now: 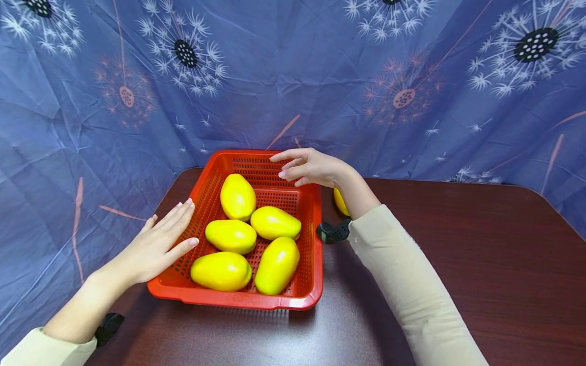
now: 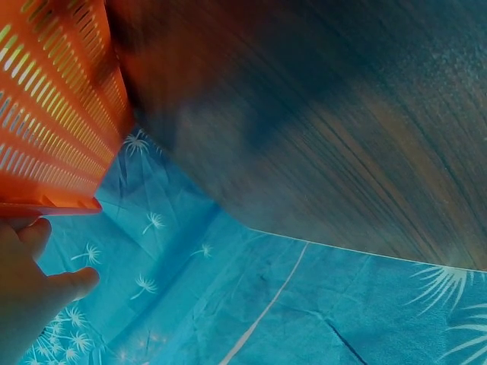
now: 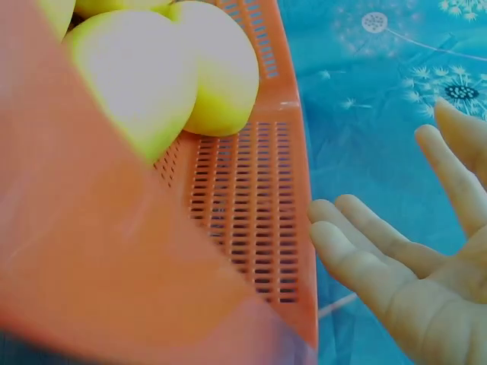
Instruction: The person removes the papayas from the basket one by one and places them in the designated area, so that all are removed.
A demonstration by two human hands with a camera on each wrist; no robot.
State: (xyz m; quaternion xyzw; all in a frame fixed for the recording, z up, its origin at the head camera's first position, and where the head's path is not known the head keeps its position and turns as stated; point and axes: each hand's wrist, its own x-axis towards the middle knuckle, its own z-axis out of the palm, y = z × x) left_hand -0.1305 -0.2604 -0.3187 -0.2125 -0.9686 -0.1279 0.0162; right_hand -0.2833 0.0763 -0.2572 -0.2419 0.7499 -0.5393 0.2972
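A red plastic basket (image 1: 220,299) with slotted walls holds several yellow mangoes (image 1: 231,236), lying in one loose layer. My left hand (image 1: 157,249) rests on its left rim, fingers straight and thumb spread toward the fruit. Over the far right corner hovers my right hand (image 1: 311,168), fingers loosely bent and nothing in them. The right wrist view shows that hand (image 3: 418,281) with its fingers apart beside the basket wall (image 3: 251,205). Another yellow mango (image 1: 340,202) lies right of the basket, partly hidden behind my right wrist.
The basket stands on a dark brown wooden table (image 1: 458,244), toward its left end. A blue cloth (image 1: 284,66) with dandelion prints hangs behind the table and along its left side. Black wrist straps (image 1: 336,232) sit at both cuffs.
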